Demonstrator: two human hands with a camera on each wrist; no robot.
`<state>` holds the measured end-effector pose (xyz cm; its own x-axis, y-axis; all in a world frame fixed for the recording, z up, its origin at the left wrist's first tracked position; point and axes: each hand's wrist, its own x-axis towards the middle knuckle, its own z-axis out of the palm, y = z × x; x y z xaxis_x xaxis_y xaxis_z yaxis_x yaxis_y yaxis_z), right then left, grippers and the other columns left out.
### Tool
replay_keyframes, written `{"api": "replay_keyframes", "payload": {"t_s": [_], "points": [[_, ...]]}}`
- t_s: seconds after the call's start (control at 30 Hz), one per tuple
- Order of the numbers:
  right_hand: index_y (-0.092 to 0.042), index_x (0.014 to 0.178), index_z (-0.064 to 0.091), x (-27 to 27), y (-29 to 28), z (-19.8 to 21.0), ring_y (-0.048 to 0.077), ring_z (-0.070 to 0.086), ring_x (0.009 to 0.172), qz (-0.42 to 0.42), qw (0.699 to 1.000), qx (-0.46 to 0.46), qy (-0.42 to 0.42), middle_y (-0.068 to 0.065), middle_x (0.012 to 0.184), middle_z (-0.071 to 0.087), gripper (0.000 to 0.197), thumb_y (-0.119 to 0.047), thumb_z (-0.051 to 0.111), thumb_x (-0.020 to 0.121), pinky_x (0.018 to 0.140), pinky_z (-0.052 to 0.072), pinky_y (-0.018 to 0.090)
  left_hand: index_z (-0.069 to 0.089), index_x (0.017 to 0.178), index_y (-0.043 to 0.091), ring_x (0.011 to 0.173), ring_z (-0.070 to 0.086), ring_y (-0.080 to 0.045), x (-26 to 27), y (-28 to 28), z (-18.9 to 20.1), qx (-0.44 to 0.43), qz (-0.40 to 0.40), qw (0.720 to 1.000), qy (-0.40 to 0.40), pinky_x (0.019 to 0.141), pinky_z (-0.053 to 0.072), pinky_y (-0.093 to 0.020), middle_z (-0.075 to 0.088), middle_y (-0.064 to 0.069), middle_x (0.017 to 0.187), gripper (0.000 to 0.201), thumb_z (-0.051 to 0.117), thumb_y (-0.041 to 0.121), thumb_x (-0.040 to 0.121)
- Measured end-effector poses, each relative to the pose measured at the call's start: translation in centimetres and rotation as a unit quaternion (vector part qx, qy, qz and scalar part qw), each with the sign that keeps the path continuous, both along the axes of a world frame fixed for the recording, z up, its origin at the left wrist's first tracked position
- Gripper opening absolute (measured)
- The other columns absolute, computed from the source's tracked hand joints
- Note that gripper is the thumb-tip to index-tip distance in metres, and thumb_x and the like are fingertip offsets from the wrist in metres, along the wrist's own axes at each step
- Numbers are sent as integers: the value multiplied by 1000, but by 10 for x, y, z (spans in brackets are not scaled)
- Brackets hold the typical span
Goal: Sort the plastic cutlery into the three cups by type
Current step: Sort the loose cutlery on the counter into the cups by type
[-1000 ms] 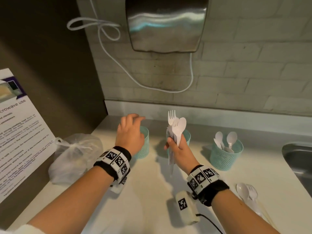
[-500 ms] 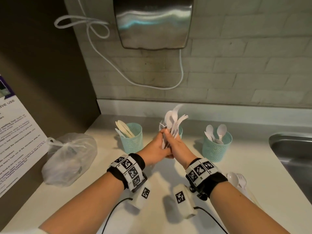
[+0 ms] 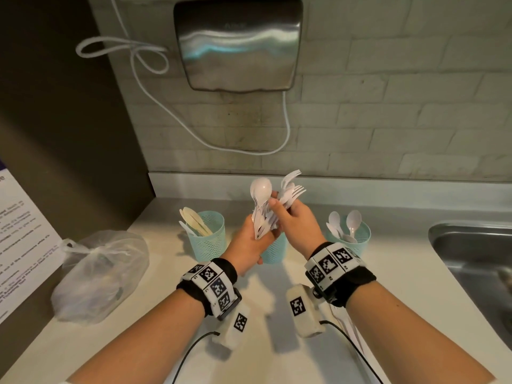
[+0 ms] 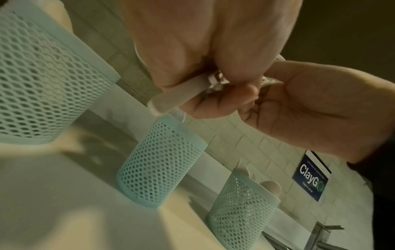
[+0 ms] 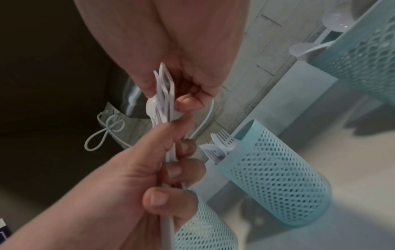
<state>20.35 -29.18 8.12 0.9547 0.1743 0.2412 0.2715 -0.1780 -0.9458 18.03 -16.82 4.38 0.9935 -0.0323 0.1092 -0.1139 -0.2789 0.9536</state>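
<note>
two hands meet above the middle cup (image 3: 273, 249), sharing one bundle of white cutlery (image 3: 267, 214). the left hand (image 3: 249, 245) curls round the handles low down; the right hand (image 3: 297, 220) pinches the forks (image 3: 291, 189) higher up, a spoon (image 3: 260, 191) sticking out beside them. the left cup (image 3: 207, 239) has knives, the right cup (image 3: 352, 241) spoons, all on the counter (image 3: 138, 342).
</note>
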Motion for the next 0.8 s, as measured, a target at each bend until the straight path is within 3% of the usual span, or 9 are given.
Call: {"api": "replay_keyframes", "payload": {"t_s": [0.03, 0.1, 0.2, 0.3, 0.4, 0.5, 0.63, 0.7, 0.8], "points": [[-22, 119, 61, 1, 1, 1, -4, 62, 83, 17, 1000, 9, 11, -7, 96, 68, 24, -25, 49, 98, 77, 48, 15, 44, 129, 28, 55, 48, -4, 1, 1, 0, -6, 1, 1000, 2, 40, 37, -23, 60, 6, 87, 42, 61, 24, 91], [-24, 116, 59, 1, 1, 4, -8, 58, 70, 42, 998, 21, 33, -10, 86, 64, 25, -18, 42, 99, 68, 45, 10, 50, 120, 24, 49, 45, -2, 0, 3, 0, -27, 0, 1000, 14, 39, 35, -23, 57, 8, 75, 32, 63, 23, 90], [-13, 93, 56, 1, -1, 8, 9, 51, 64, 46, 996, 5, 77, 0, 76, 55, 19, -16, 38, 96, 60, 42, 20, 53, 112, 22, 51, 40, -6, -2, 6, 0, -51, -18, 998, 26, 40, 35, -21, 53, 1, 75, 25, 57, 37, 92], [-14, 74, 48, 4, -2, 10, 13, 44, 62, 46, 994, -34, 88, 0, 69, 49, 22, -16, 38, 93, 62, 36, 27, 50, 118, 21, 54, 41, -8, -3, 6, 1, -58, -4, 998, 38, 42, 36, -22, 47, 4, 70, 38, 43, 49, 94], [-15, 67, 47, 6, -1, 14, 9, 44, 57, 62, 994, -42, 83, -2, 63, 48, 27, -10, 37, 92, 58, 36, 22, 47, 122, 20, 54, 43, -9, -2, 6, 2, -76, 1, 996, 52, 43, 37, -23, 46, 4, 71, 39, 41, 49, 96], [-15, 71, 52, 10, 0, 12, 6, 51, 58, 54, 994, -59, 73, -1, 67, 55, 28, -14, 39, 95, 58, 40, 19, 44, 124, 20, 56, 44, -9, -1, 8, 7, -93, 18, 994, 62, 45, 40, -23, 50, 2, 77, 35, 43, 43, 97], [-6, 82, 57, 16, 3, 8, 23, 54, 73, 18, 994, -76, 70, 12, 79, 59, 30, -23, 37, 97, 79, 49, 48, 40, 126, 19, 59, 44, -7, 0, 12, 12, -106, 35, 992, 66, 49, 53, -25, 49, 0, 84, 33, 45, 36, 98], [-5, 92, 63, 15, 5, 9, 24, 56, 73, 1, 997, -43, 71, 11, 78, 61, 34, -23, 35, 97, 79, 51, 48, 39, 126, 19, 63, 49, -9, 1, 13, 13, -117, 38, 990, 67, 54, 59, -32, 51, -3, 87, 32, 46, 33, 98], [-15, 101, 64, 17, 6, 14, 20, 58, 76, -52, 997, 34, 39, 2, 76, 60, 32, -20, 32, 99, 79, 48, 40, 39, 118, 21, 69, 59, -15, 1, 15, 14, -144, 34, 987, 68, 54, 60, -38, 57, -5, 97, 21, 44, 30, 99]]}}
